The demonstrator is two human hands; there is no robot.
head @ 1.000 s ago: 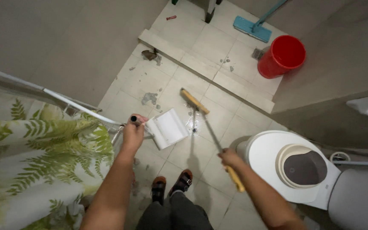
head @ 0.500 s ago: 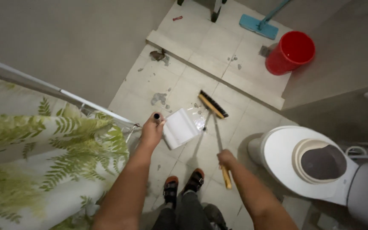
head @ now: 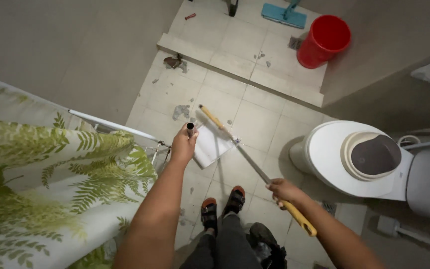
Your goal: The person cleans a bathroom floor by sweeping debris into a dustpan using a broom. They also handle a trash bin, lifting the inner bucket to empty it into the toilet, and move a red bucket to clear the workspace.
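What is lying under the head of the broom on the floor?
The broom head rests over the white dustpan and pale tiled floor. Whatever lies beneath the bristles is hidden.

tiled floor (head: pixel 262 122) carries red bucket (head: pixel 323 41), blue mop head (head: pixel 283 14), toilet (head: pixel 359 158).

White dustpan (head: pixel 210 144) tilted; broom (head: pixel 245 154) angled beside.

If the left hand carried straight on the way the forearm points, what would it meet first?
Probably the broom. The left hand, gripping the upright handle of the white dustpan, points up the picture across the tiled floor, and the broom's head lies just beyond it. Depth is unclear, so it might pass above.
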